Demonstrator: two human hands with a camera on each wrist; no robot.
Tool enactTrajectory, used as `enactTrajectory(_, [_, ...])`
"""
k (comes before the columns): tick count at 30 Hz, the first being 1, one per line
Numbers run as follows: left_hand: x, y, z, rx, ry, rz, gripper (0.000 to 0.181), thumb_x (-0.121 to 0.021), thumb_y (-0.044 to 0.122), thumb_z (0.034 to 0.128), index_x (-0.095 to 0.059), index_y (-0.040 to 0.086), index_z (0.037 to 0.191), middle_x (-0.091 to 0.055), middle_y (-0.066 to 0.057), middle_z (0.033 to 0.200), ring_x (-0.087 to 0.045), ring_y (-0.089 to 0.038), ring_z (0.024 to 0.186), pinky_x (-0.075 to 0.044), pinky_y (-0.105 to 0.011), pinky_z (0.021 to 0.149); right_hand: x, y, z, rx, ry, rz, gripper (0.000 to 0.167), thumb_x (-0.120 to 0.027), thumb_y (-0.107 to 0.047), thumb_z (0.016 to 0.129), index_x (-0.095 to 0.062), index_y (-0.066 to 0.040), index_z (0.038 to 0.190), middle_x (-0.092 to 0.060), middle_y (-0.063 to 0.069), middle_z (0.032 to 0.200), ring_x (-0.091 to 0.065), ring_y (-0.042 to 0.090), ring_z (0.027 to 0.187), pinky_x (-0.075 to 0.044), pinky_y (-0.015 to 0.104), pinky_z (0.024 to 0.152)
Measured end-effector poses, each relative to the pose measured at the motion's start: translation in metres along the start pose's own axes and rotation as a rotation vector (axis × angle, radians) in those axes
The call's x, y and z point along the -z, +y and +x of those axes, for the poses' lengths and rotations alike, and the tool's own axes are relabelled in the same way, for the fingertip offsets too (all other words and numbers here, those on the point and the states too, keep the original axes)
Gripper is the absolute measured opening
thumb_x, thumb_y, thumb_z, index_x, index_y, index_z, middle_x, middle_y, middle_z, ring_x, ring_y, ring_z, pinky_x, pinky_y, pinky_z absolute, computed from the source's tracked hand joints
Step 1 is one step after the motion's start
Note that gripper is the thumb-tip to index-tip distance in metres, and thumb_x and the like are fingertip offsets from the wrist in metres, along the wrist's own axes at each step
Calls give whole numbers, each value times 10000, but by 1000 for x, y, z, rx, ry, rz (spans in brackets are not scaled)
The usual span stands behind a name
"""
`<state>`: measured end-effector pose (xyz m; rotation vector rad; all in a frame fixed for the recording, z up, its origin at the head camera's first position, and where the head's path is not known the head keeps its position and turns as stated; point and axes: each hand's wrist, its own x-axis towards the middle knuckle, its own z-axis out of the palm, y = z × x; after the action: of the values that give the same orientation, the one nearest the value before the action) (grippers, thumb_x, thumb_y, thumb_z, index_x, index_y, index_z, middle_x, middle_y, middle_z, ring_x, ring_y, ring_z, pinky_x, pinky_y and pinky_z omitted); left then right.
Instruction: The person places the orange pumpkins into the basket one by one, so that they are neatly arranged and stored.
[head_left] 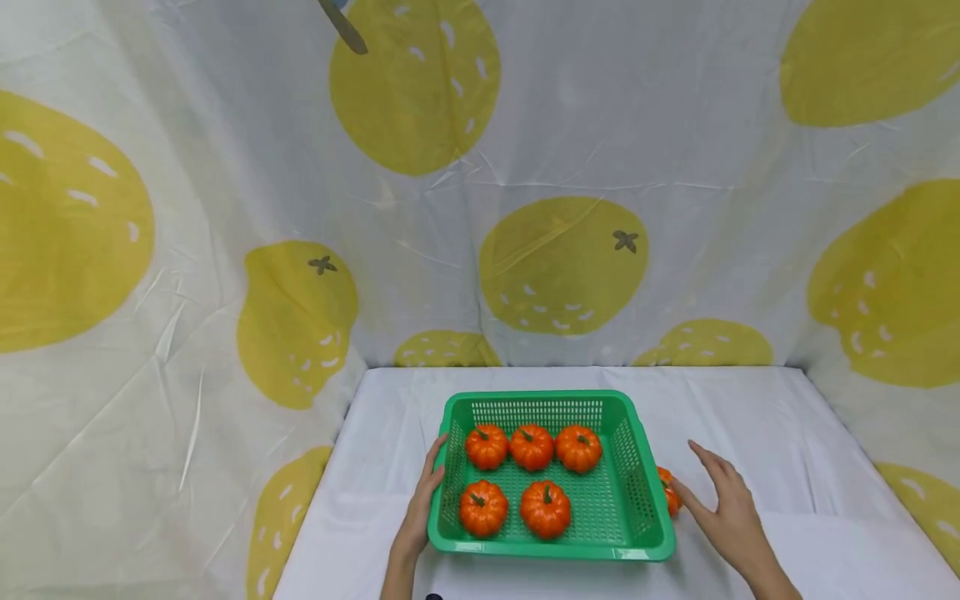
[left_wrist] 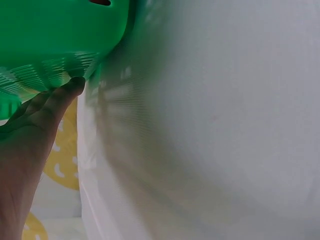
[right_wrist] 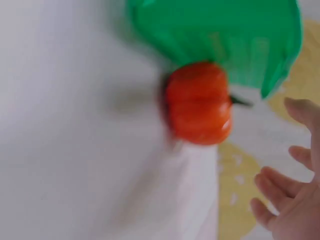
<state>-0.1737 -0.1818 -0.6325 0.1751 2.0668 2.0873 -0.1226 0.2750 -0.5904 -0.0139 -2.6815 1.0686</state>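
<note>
A green plastic basket holds several small orange pumpkins in two rows. My left hand rests against the basket's left side; in the left wrist view its fingers lie fairly straight along the slotted wall below the rim. One more pumpkin sits on the cloth just outside the basket's right wall, partly hidden behind the rim in the head view. To the right of this pumpkin, my right hand is spread, thumb and fingers apart, holding nothing. The right wrist view shows a gap between its fingers and the pumpkin.
A white cloth covers the table beneath the basket. Hanging fabric with yellow lemon prints encloses the back and both sides. A small dark object shows at the bottom edge near the left forearm.
</note>
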Motion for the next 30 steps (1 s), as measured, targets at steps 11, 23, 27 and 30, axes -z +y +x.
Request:
enactTrajectory(11, [1, -2, 0, 13, -4, -8, 543, -255, 456, 1120, -167, 390, 1652, 4, -40, 1764, 31, -387, 1620, 15, -720, 1233, -21, 56, -4, -167, -230, 13, 1047, -803, -431, 890, -201, -11, 1637, -456, 412, 1460, -498, 569, 1294, -412, 745, 999])
enactTrajectory(23, [-3, 1, 5, 7, -18, -4, 544, -257, 458, 1121, -163, 393, 1652, 5, -39, 1765, 35, -388, 1620, 21, -720, 1233, -25, 39, 0, -175, -276, 39, 904, -813, -366, 882, -362, -34, 1591, -465, 358, 1510, -466, 569, 1338, -404, 764, 1013])
enactTrajectory(27, [-2, 0, 3, 13, -7, -13, 542, -252, 439, 1124, -165, 375, 1655, 1, -53, 1764, 26, -404, 1617, 16, -724, 1231, -23, 40, -3, -183, -261, 33, 864, -820, -388, 877, -423, -31, 1556, -475, 342, 1509, -551, 501, 1246, -492, 637, 959])
enactTrajectory(30, [-1, 0, 2, 10, -4, -19, 542, -248, 417, 1127, -160, 359, 1659, 2, -60, 1764, 21, -406, 1617, 12, -721, 1233, -18, 42, -5, -208, -258, 24, 908, -818, -444, 872, -400, -37, 1567, -452, 342, 1526, -538, 494, 1259, -492, 624, 960])
